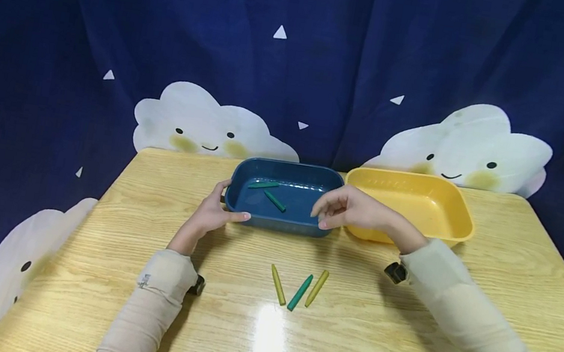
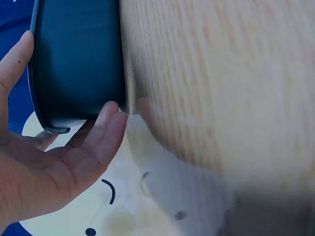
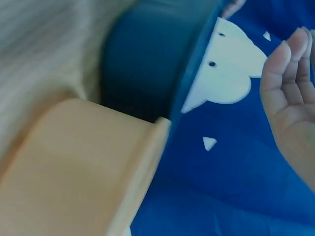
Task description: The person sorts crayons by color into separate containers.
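My left hand (image 1: pixel 212 211) grips the left end of a dark blue bin (image 1: pixel 288 226). Its thumb lies over the rim, and in the left wrist view the fingers bend against the end wall. Two green crayons (image 1: pixel 275 201) lie inside that bin. Above the bin's right end hovers my right hand (image 1: pixel 351 207), fingers loosely bent, with nothing seen in them. The right wrist view shows the same hand's fingers (image 3: pixel 291 73) raised beside the bin. On the table in front lie a yellow crayon (image 1: pixel 278 285), a green crayon (image 1: pixel 300 292) and another yellow crayon (image 1: pixel 317 289).
A yellow bin (image 1: pixel 420 206) stands against the blue one's right side, below my right wrist. Both bins sit at the back of the wooden table (image 1: pixel 216 324). Behind hangs a dark blue curtain (image 1: pixel 334 44) printed with clouds and triangles.
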